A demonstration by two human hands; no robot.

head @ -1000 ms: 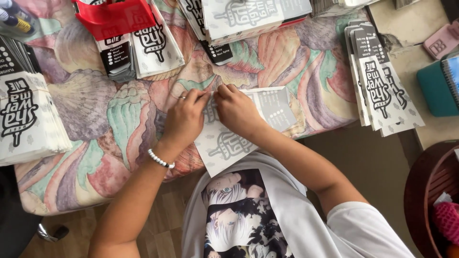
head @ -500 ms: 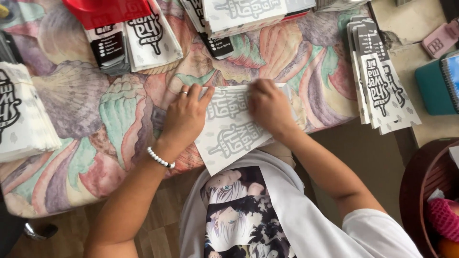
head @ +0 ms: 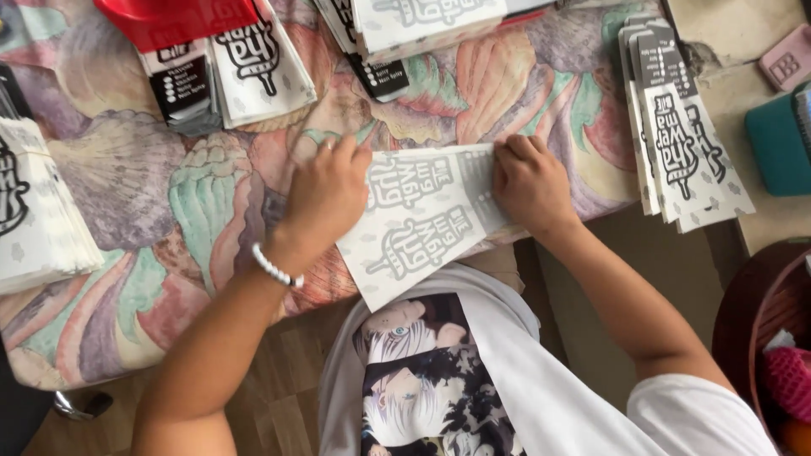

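A flat white printed paper sleeve (head: 422, 224) lies on the patterned tablecloth (head: 152, 211) at the table's near edge, partly overhanging it. My left hand (head: 325, 198), with a white bead bracelet on the wrist, presses down on the sleeve's left end with fingers spread flat. My right hand (head: 528, 186) presses its right end, fingers curled along the fold there. Both hands hold the sleeve flat against the cloth.
Stacks of the same white printed sleeves lie at the far left (head: 38, 203), top left (head: 253, 63), top middle (head: 422, 21) and right (head: 684, 143). A red packet (head: 177, 21) sits at the top. A teal box (head: 777, 143) and a brown basket (head: 760, 329) are at right.
My hands have moved apart along the sleeve, the right one sliding rightward, and the sleeve now lies flattened between them.
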